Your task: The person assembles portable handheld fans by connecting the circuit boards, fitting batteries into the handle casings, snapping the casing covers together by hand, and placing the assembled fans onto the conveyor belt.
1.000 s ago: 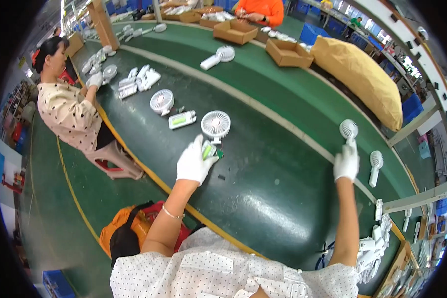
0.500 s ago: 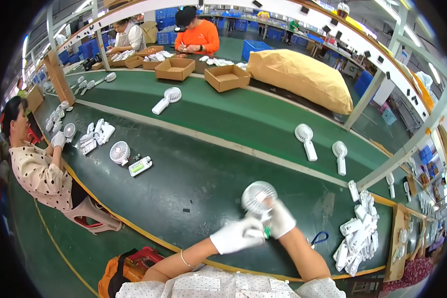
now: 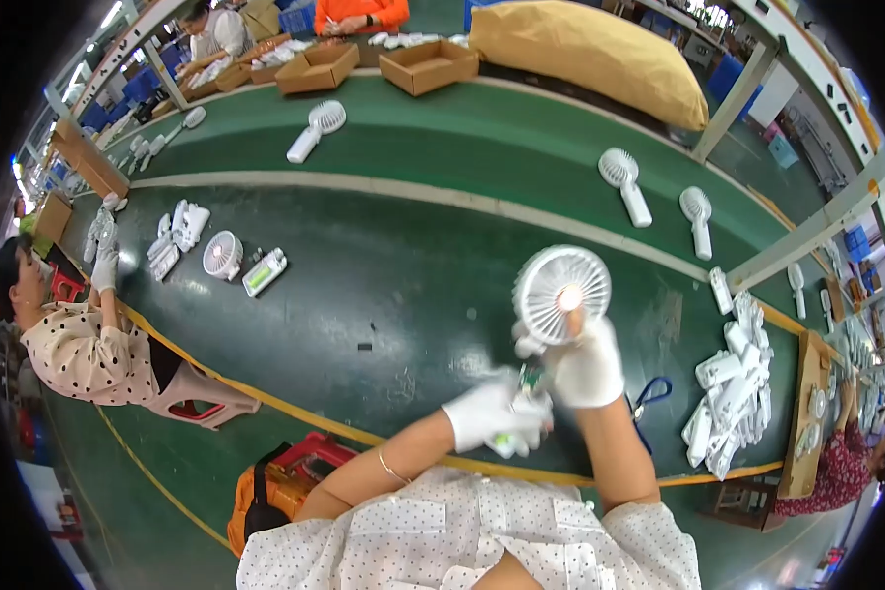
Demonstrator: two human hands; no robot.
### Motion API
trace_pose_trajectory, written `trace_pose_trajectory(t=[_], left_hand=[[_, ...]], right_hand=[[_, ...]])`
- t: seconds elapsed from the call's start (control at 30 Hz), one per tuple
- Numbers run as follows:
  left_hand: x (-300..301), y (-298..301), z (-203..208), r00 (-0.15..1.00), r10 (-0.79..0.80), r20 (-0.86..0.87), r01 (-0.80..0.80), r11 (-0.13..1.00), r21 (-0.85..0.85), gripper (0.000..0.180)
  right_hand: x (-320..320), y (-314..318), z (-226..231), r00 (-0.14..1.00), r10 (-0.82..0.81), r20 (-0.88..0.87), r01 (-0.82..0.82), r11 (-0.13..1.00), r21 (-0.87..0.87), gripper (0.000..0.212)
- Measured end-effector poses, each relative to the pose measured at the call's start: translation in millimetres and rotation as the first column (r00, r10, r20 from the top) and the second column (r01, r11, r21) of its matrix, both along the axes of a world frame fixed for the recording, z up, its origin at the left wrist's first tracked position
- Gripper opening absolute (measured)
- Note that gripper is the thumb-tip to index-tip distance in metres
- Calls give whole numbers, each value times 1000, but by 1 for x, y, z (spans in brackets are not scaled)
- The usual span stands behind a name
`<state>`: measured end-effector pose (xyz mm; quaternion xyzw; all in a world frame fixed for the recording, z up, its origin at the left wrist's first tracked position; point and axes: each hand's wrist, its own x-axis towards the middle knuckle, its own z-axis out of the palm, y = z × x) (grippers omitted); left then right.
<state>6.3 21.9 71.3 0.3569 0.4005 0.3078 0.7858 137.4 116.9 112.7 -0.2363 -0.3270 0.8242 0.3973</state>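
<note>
My right hand (image 3: 590,369), in a white glove, grips a white round fan head (image 3: 541,295), its grille facing up and a finger over its front. Below it, my gloved left hand (image 3: 482,413) is closed around an opened white fan handle (image 3: 506,445), blurred by motion, with a bit of green showing at its lower end. Between the two hands a small green circuit board (image 3: 530,376) shows near the base of the fan head. Whether the board is joined to the head I cannot tell. Both hands are above the near edge of the dark green table.
White handle shells lie piled (image 3: 733,388) at the right, near a dark blue strap loop (image 3: 651,393). Another fan head (image 3: 223,255) and an open handle (image 3: 265,272) rest at left. Assembled fans (image 3: 623,185) lie on the green belt (image 3: 433,147). A co-worker (image 3: 88,339) sits at left.
My view has tilted down. The fan head has risen and moved away from my left hand, and the green circuit board now shows between them.
</note>
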Motion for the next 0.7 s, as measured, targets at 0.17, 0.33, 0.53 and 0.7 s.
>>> trace_pose_trajectory(t=[0.17,0.33,0.53,0.7], left_hand=[[-39,3,-34,685,559,468,-590,802,-93,60],[-21,0,-6,862,503,-73,-478,851,216,42],[-9,-14,4,935,354,15,-347,906,244,31],[-10,-13,0,919,382,100,-394,905,159,26]], right_hand=[[29,-16,-10,947,-127,295,74,980,185,55],[22,-54,-18,925,-100,366,21,977,213,48],[16,-35,-28,982,-112,154,105,993,55,40],[15,-37,-35,966,-145,215,135,989,59,40]])
